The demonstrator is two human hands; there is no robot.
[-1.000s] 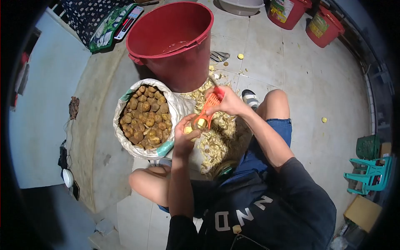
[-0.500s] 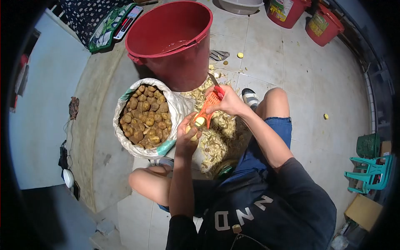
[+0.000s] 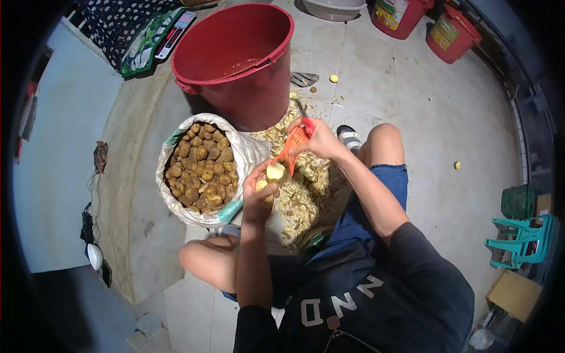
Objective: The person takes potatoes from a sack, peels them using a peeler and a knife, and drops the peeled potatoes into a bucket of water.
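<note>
My left hand (image 3: 257, 199) is closed around a partly peeled potato (image 3: 275, 172), whose bare yellow side faces up. A second pale yellow piece (image 3: 261, 185) shows in the same palm. My right hand (image 3: 322, 141) grips an orange peeler (image 3: 296, 141) with a slotted body, its lower end at the potato. A dark blade (image 3: 302, 109) sticks out beyond the right fingers; whether it belongs to a separate knife I cannot tell. Beneath both hands lies a heap of potato peelings (image 3: 303, 206). Left of my hands, an open white sack (image 3: 250, 150) holds many unpeeled potatoes (image 3: 203, 165).
Behind the sack stands a large red tub (image 3: 253, 100). Loose potato pieces (image 3: 333, 78) lie on the tiled floor. Smaller red buckets (image 3: 452, 35) and a pale basin (image 3: 335, 9) are at the back. A teal plastic stool (image 3: 521, 241) sits far right, a scale (image 3: 175, 35) at upper left.
The peeler has shifted slightly down and left along the potato. More bare yellow flesh shows on the potato now. The view has drifted a little.
</note>
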